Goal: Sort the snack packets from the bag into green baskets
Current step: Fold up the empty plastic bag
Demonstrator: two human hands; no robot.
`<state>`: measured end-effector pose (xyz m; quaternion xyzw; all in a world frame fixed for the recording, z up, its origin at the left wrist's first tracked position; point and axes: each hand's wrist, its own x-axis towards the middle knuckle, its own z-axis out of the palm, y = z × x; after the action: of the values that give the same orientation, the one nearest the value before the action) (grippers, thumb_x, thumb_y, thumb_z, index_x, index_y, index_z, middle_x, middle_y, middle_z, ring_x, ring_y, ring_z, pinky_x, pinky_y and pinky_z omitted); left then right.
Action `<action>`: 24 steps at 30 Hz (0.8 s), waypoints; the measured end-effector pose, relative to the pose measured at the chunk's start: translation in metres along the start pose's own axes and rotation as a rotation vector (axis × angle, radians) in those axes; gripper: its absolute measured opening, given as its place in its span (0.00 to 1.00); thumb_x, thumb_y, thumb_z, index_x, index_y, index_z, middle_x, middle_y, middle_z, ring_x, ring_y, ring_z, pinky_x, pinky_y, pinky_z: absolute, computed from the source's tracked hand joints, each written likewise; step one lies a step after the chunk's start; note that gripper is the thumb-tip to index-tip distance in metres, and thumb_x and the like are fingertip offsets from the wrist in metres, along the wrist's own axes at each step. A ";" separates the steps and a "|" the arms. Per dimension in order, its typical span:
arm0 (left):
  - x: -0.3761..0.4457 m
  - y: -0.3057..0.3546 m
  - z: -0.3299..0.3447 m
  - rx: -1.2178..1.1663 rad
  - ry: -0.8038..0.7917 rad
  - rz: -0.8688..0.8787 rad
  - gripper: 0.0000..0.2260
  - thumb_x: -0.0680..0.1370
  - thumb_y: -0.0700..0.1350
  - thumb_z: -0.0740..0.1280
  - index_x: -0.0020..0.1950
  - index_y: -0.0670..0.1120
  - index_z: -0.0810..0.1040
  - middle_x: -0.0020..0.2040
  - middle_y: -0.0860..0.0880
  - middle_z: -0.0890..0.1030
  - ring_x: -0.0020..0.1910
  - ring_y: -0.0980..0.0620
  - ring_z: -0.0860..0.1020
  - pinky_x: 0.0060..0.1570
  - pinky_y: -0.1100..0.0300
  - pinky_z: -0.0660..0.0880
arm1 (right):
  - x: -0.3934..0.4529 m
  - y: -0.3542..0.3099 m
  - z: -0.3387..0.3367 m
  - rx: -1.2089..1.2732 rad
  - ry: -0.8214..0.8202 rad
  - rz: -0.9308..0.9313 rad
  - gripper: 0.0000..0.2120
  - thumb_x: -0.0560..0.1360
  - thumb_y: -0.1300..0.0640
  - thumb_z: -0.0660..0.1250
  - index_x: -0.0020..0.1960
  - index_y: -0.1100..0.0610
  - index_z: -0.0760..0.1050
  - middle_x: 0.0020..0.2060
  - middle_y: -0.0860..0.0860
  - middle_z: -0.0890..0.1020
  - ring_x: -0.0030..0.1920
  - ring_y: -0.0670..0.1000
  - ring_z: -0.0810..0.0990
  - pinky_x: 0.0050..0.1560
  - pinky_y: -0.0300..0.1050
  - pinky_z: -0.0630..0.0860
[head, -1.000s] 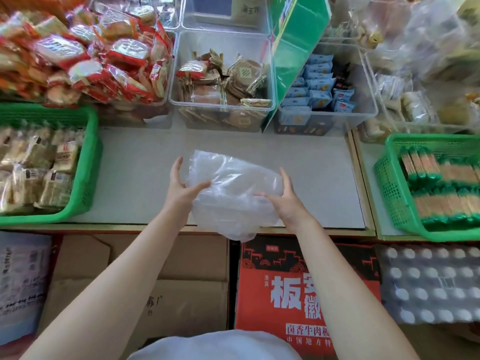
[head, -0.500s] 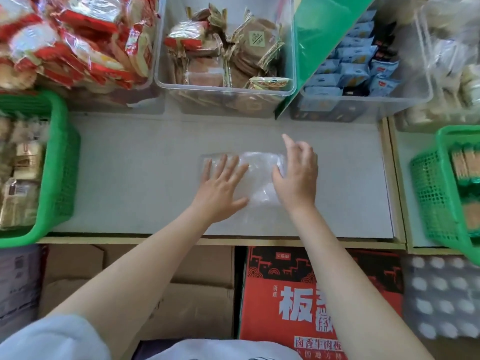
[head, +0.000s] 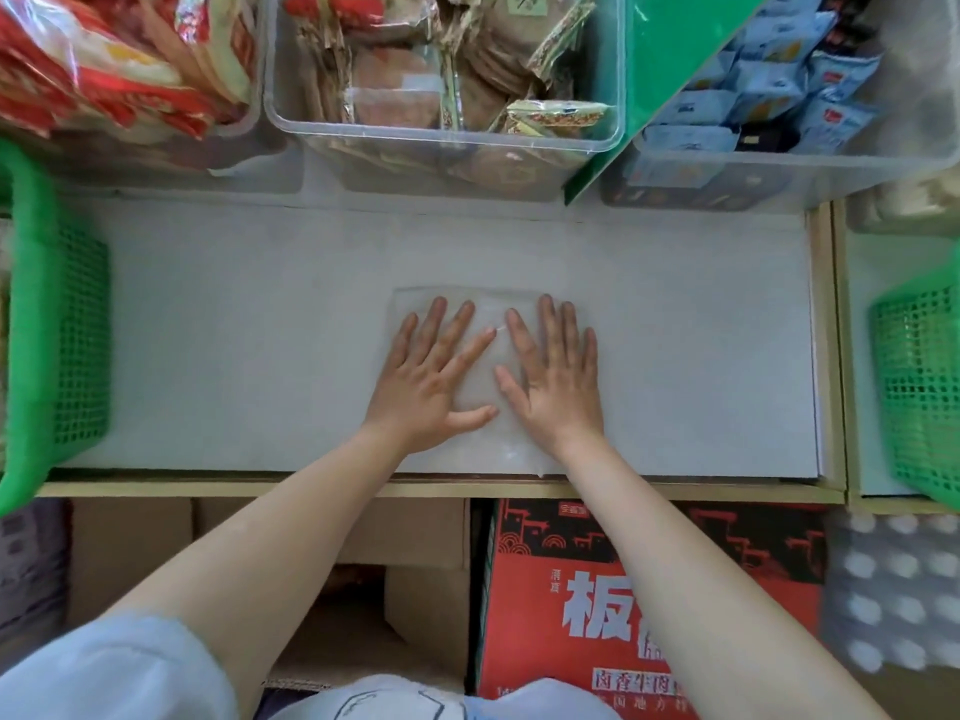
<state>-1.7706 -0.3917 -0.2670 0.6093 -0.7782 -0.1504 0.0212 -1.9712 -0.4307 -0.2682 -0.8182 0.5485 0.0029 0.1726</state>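
Observation:
A clear plastic bag [head: 485,387] lies flattened on the grey counter [head: 234,330], with nothing visible inside it. My left hand [head: 431,376] and my right hand [head: 553,379] press flat on the bag side by side, fingers straight and spread. One green basket [head: 57,324] stands at the left edge of the counter. Another green basket [head: 919,376] stands at the right edge on the neighbouring shelf. Their contents are out of the frame.
Clear bins line the back: red snack packets [head: 119,65] at left, brown packets [head: 447,80] in the middle, blue packets [head: 769,96] at right behind a green card [head: 670,59]. Below the counter edge sit cardboard boxes [head: 135,553] and a red printed box [head: 613,595].
The puffed-up bag I held in the air came down onto the counter. Both hands moved on top of it and flattened it. The camera leaned closer over the counter.

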 end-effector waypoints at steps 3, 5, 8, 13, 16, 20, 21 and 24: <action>0.003 -0.002 0.002 0.009 0.015 0.006 0.40 0.75 0.70 0.57 0.82 0.54 0.52 0.83 0.47 0.48 0.81 0.43 0.43 0.78 0.44 0.40 | 0.002 0.001 0.005 -0.003 0.000 0.016 0.33 0.81 0.35 0.49 0.82 0.44 0.46 0.82 0.55 0.46 0.81 0.58 0.41 0.78 0.59 0.36; 0.003 0.000 0.002 0.023 0.005 -0.001 0.40 0.75 0.70 0.57 0.82 0.54 0.52 0.83 0.47 0.48 0.81 0.43 0.42 0.78 0.44 0.39 | 0.002 0.000 0.007 -0.011 -0.016 0.031 0.33 0.80 0.35 0.49 0.81 0.43 0.45 0.82 0.54 0.46 0.81 0.58 0.41 0.77 0.58 0.35; 0.004 -0.001 0.003 0.043 0.013 -0.006 0.40 0.75 0.70 0.57 0.83 0.53 0.52 0.83 0.47 0.48 0.81 0.44 0.42 0.78 0.45 0.38 | 0.004 -0.001 0.007 -0.016 -0.041 0.046 0.33 0.80 0.34 0.47 0.81 0.41 0.42 0.82 0.53 0.43 0.81 0.57 0.40 0.77 0.57 0.33; 0.005 0.000 0.004 0.059 -0.008 -0.016 0.40 0.75 0.70 0.57 0.83 0.53 0.50 0.83 0.47 0.47 0.81 0.43 0.41 0.78 0.45 0.38 | 0.005 -0.001 0.007 -0.031 -0.064 0.054 0.33 0.79 0.33 0.45 0.81 0.41 0.41 0.82 0.53 0.42 0.81 0.57 0.38 0.76 0.57 0.31; 0.005 0.000 0.005 0.078 -0.017 -0.016 0.40 0.76 0.70 0.56 0.83 0.54 0.49 0.83 0.47 0.45 0.81 0.44 0.40 0.78 0.45 0.37 | 0.005 -0.002 0.007 -0.040 -0.067 0.055 0.33 0.79 0.33 0.45 0.81 0.42 0.42 0.82 0.53 0.42 0.81 0.57 0.38 0.76 0.57 0.31; 0.005 0.000 0.007 0.091 -0.026 -0.017 0.40 0.76 0.70 0.55 0.83 0.54 0.49 0.83 0.48 0.45 0.81 0.44 0.40 0.78 0.44 0.39 | 0.006 -0.003 0.006 -0.041 -0.081 0.058 0.33 0.79 0.33 0.44 0.81 0.42 0.42 0.82 0.53 0.41 0.81 0.57 0.37 0.76 0.57 0.31; 0.005 0.000 0.008 0.091 -0.027 -0.017 0.40 0.76 0.70 0.55 0.83 0.54 0.49 0.83 0.47 0.45 0.81 0.44 0.40 0.78 0.44 0.39 | 0.006 -0.003 0.006 -0.044 -0.085 0.061 0.33 0.79 0.33 0.44 0.81 0.41 0.41 0.82 0.53 0.41 0.81 0.57 0.37 0.76 0.57 0.31; 0.005 0.000 0.009 0.085 -0.010 -0.015 0.40 0.76 0.70 0.55 0.83 0.53 0.50 0.83 0.47 0.47 0.81 0.43 0.42 0.78 0.43 0.41 | 0.007 -0.004 0.005 -0.059 -0.107 0.074 0.33 0.78 0.33 0.42 0.80 0.41 0.40 0.82 0.52 0.40 0.80 0.56 0.36 0.77 0.58 0.31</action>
<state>-1.7738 -0.3948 -0.2759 0.6148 -0.7794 -0.1202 -0.0098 -1.9639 -0.4338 -0.2735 -0.8006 0.5682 0.0691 0.1774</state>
